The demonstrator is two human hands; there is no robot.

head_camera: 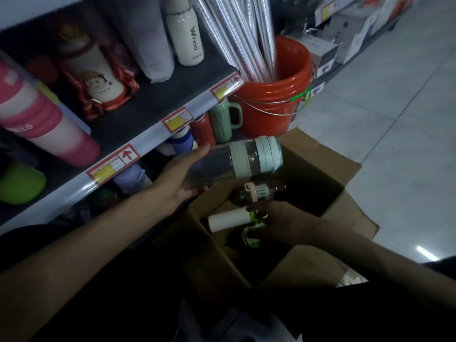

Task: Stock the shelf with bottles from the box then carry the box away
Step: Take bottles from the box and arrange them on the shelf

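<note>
An open cardboard box [320, 169] sits on the floor in front of the shelf [158, 99]. My left hand [180, 174] holds a clear bottle with a pale green lid [237, 159] on its side above the box's near-left corner. My right hand [278, 223] is down inside the box, its fingers around the green lid end of a white bottle [227, 219] lying there. Another clear bottle with a pink and green cap [259, 192] lies deeper in the box.
The shelf carries a white flask [187, 38], a cartoon-print bottle [98, 72] and a pink tumbler [49, 124]. Lower down stand a green mug-bottle [225, 119] and a red bottle [202, 129]. An orange bucket [274, 99] with wrapped rolls stands behind the box. Tiled floor [394, 119] extends right.
</note>
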